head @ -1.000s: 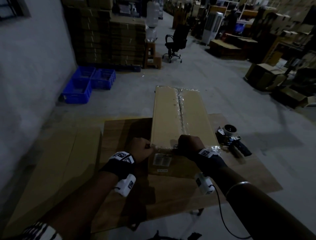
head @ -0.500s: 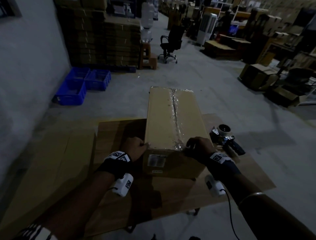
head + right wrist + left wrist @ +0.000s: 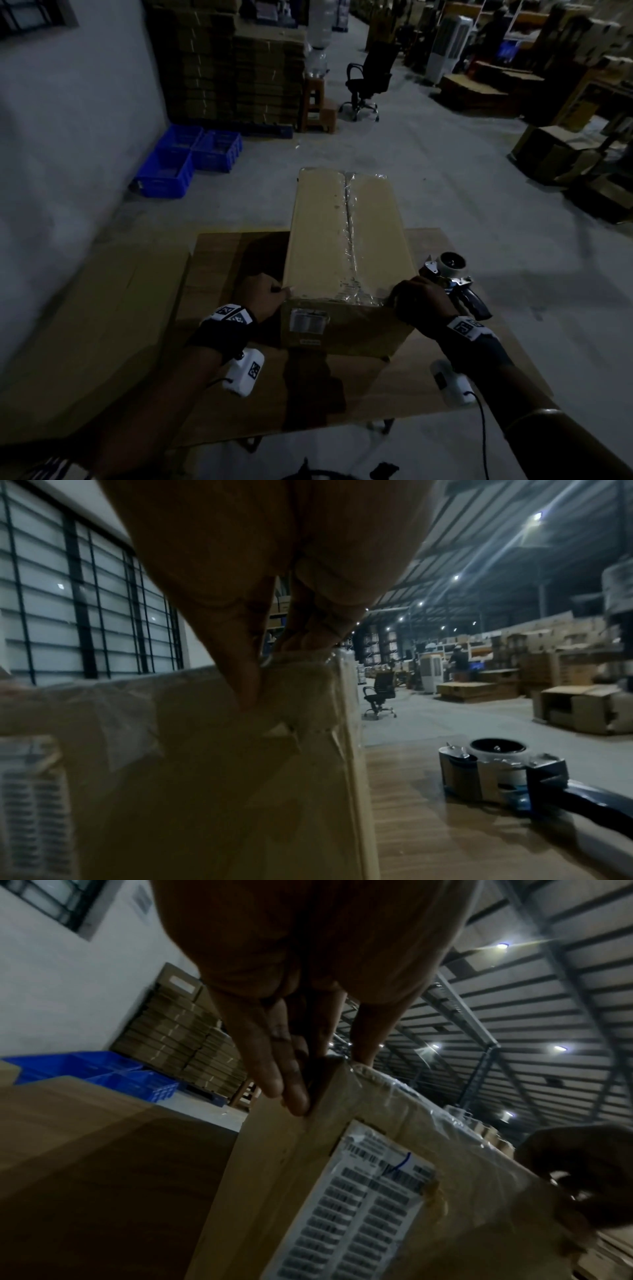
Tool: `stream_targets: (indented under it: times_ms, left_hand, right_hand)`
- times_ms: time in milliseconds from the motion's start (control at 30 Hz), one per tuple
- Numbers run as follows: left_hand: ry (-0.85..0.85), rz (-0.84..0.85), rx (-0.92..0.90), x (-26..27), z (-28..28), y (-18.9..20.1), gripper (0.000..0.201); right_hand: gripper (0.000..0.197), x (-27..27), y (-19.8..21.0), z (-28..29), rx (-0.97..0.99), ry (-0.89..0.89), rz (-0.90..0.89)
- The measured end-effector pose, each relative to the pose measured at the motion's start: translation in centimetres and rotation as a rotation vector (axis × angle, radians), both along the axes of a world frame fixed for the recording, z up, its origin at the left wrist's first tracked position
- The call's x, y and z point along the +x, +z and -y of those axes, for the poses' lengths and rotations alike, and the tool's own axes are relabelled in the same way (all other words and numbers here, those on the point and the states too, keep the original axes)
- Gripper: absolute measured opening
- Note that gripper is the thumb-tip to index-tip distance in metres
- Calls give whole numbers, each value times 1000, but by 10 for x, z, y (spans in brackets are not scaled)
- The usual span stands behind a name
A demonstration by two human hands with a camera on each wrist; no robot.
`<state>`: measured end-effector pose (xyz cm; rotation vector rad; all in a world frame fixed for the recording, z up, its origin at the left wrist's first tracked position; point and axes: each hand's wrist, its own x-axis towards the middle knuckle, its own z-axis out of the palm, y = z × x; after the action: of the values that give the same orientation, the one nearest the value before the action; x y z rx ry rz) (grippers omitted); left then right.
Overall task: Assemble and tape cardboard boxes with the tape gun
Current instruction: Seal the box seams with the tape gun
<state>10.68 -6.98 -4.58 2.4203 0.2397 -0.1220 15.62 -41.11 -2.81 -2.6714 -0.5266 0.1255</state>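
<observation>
Box [image 3: 342,240], tape gun [image 3: 452,277] on wooden desk [image 3: 387,387]; dim warehouse, concrete floor [image 3: 479,192]. Left hand [image 3: 263,294] flat against box corner, right hand [image 3: 421,301] grips the other.

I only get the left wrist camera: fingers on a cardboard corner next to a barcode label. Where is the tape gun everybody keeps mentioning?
Observer: The tape gun lies on the table, just right of the box. Neither hand holds it.
Visitor: Is the top of the box taped?
Observer: Yes. The head view shows a clear tape strip running along the middle seam of the top.
Visitor: What is the other hand doing? It is just a dark shape for me.
Observer: The right hand grips the box's near right corner, with the thumb on the front face and the fingers over the top edge.
</observation>
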Motion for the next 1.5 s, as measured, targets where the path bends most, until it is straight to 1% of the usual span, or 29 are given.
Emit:
stream_targets:
  times_ms: [67,133,233,300,367,433,467,500,533,567,600,633,667,700,767,833,867,933,967,1000,1033,1167,1200,1267,1333,1400,1433,1500]
  left_hand:
    - [44,-9,-21,-2,8,1,52]
    - [109,-7,-45,-5,16,6,45]
    - [255,32,-104,-6,24,16,29]
    - [333,47,-119,-1,26,16,26]
    - [383,23,-140,3,31,14,33]
    - [434,-17,-221,8,35,12,41]
    - [443,-44,-267,11,37,10,45]
    - [447,-82,-310,15,38,7,48]
    - [450,-111,-345,19,40,6,52]
    - [458,-129,-378,22,40,4,56]
    - [468,-143,-401,26,40,1,63]
    - [480,-157,-422,29,41,-3,71]
    - [491,-175,-447,32,42,-5,78]
    - [492,-196,-466,34,45,-4,80]
    - [488,-218,-456,37,51,-1,67]
    - [497,-207,-444,40,52,-6,59]
    - [494,-194,-447,41,52,-8,57]
    - [478,-177,-433,43,49,-15,60]
    - [468,-180,-418,43,48,-17,61]
    - [454,-174,-411,44,46,-18,61]
    - [438,-169,-404,44,44,-18,60]
    - [394,-136,-376,43,39,-9,57]
    - [380,-126,-366,43,37,-5,58]
    - [361,-110,-358,47,33,-1,60]
    - [349,-89,-355,51,31,5,62]
    - [327,-78,-357,55,31,13,60]
    - [310,-70,-362,56,33,17,61]
    - [300,-31,-395,62,36,23,77]
  right_hand:
    - [19,4,2,11,8,39,-25]
    - [21,8,4,21,42,31,-26]
    - [34,14,-2,31,169,-133,6]
    - [48,20,-10,32,234,-244,-20]
    - [71,27,-21,31,254,-308,-117]
    - [94,35,-29,29,212,-364,-202]
    - [101,37,-30,27,210,-389,-242]
    - [104,37,-31,24,254,-428,-318]
    - [102,40,-35,22,345,-465,-400]
    - [94,41,-37,19,399,-509,-473]
    - [84,40,-37,16,428,-542,-506]
    - [79,42,-40,15,420,-558,-494]
    - [78,46,-46,15,414,-566,-477]
    - [77,50,-49,16,413,-577,-471]
    - [69,56,-58,15,457,-586,-479]
    - [71,50,-45,8,492,-592,-502]
    - [69,50,-45,6,530,-608,-521]
    - [60,45,-39,1,622,-624,-546]
    - [67,44,-37,-1,628,-627,-531]
    - [78,44,-38,-2,600,-627,-498]
    - [83,44,-38,-4,567,-628,-472]
    - [69,37,-27,-11,528,-655,-435]
    - [69,37,-25,-12,510,-669,-425]
    - [79,38,-18,-15,503,-671,-383]
    - [74,39,-11,-14,528,-670,-350]
    - [68,39,-3,-10,524,-656,-335]
    - [64,36,4,-7,540,-647,-325]
    - [63,34,15,-2,602,-649,-286]
